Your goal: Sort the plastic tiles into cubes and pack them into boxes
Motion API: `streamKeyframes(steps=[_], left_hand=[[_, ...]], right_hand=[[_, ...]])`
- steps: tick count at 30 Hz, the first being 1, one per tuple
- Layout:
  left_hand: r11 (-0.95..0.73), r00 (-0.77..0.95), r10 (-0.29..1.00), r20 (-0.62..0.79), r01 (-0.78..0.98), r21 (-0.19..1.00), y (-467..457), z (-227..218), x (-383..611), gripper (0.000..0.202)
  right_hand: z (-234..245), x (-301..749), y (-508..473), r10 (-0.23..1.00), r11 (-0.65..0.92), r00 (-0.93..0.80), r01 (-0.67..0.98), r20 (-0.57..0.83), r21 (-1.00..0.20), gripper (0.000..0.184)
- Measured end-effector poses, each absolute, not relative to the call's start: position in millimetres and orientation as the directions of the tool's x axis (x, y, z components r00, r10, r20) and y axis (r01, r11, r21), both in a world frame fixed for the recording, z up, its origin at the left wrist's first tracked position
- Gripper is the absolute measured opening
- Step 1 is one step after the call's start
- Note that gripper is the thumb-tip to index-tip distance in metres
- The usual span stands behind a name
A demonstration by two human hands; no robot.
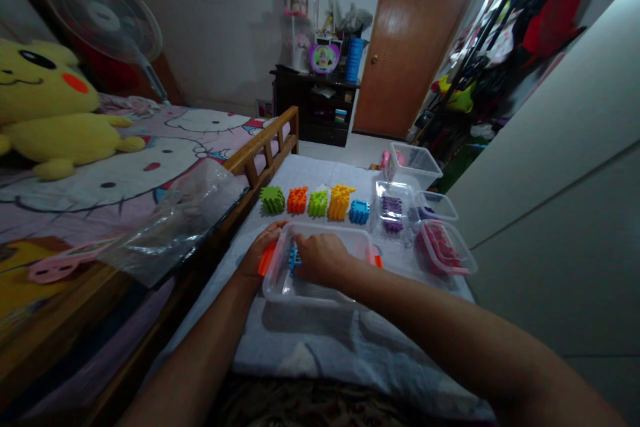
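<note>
A clear plastic box (325,295) with orange side latches sits in front of me on the cloth-covered surface. My left hand (267,248) is wrapped round its left end, by the orange latch (267,260). Inside the box, the curled fingers of my right hand (323,259) close on a blue interlocking toy block (293,260); the fingertips are partly hidden. Behind the box stand stacked blocks in a row: dark green (273,200), orange (297,200), light green (318,203), yellow (341,201) and blue (359,212).
To the right, a clear tray (376,227) holds purple blocks (392,213), and a tub (470,263) holds red pieces. Another clear container (415,163) stands behind them. A wooden bed rail (255,170) and a plastic bag (175,227) lie left; a white cabinet (555,213) borders the right.
</note>
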State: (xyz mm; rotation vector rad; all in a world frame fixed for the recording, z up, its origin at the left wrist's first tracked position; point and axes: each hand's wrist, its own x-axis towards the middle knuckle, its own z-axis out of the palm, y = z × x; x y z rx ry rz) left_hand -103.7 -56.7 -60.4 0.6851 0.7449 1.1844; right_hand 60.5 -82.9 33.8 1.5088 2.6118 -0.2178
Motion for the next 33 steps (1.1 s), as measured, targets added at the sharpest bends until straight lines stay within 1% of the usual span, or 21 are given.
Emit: streamKeyframes(steps=[1,3,4,6,7,8,10,11,14,16,18,23,29,33], left_hand=[[0.242,0.21,0.967,-0.148,-0.553,0.797,-58,-58,-103,0.042],[0.252,0.224,0.963,-0.148,-0.559,0.79,-60,-55,-102,0.039],[0.257,0.232,0.961,-0.148,-0.564,0.785,-61,-54,-102,0.038],[0.263,0.241,0.959,-0.148,-0.571,0.777,-62,-54,-102,0.037],[0.264,0.241,0.959,-0.148,-0.574,0.775,-62,-54,-102,0.037],[0.266,0.241,0.959,-0.15,-0.576,0.773,-61,-55,-102,0.038],[0.273,0.242,0.957,-0.159,-0.578,0.769,-61,-56,-102,0.039],[0.277,0.241,0.957,-0.163,-0.581,0.766,-61,-56,-102,0.04],[0.282,0.24,0.956,-0.169,-0.584,0.761,-60,-57,-103,0.042],[0.282,0.237,0.956,-0.173,-0.58,0.764,-59,-59,-103,0.043],[0.277,0.232,0.958,-0.171,-0.579,0.767,-58,-60,-103,0.043],[0.271,0.238,0.958,-0.159,-0.577,0.77,-56,-63,-103,0.043],[0.269,0.232,0.96,-0.159,-0.589,0.762,-54,-68,-104,0.042],[0.273,0.243,0.958,-0.156,-0.59,0.76,-54,-69,-105,0.043]], right_hand=[[46,68,-78,0.853,0.492,-0.494,0.869,-0.167,-0.057,0.039],[69,90,-64,0.874,0.462,-0.463,0.886,-0.146,-0.043,0.035],[78,103,-55,0.899,0.421,-0.42,0.907,-0.123,-0.024,0.033],[88,133,-35,0.956,0.278,-0.271,0.959,-0.109,0.054,0.029],[87,146,-24,0.974,0.216,-0.208,0.971,-0.093,0.099,0.027],[84,159,-14,0.979,0.19,-0.177,0.972,-0.099,0.139,0.027],[69,178,4,0.969,0.229,-0.199,0.949,-0.149,0.218,0.029],[60,183,12,0.964,0.242,-0.206,0.94,-0.167,0.24,0.035],[34,186,30,0.947,0.267,-0.207,0.932,-0.246,0.244,0.061],[22,182,38,0.939,0.271,-0.202,0.934,-0.278,0.235,0.069],[15,178,44,0.934,0.269,-0.194,0.935,-0.299,0.233,0.067],[13,173,49,0.93,0.267,-0.186,0.935,-0.317,0.234,0.049],[24,177,42,0.936,0.274,-0.206,0.935,-0.286,0.223,0.043],[50,186,24,0.949,0.258,-0.2,0.938,-0.245,0.233,0.046]])
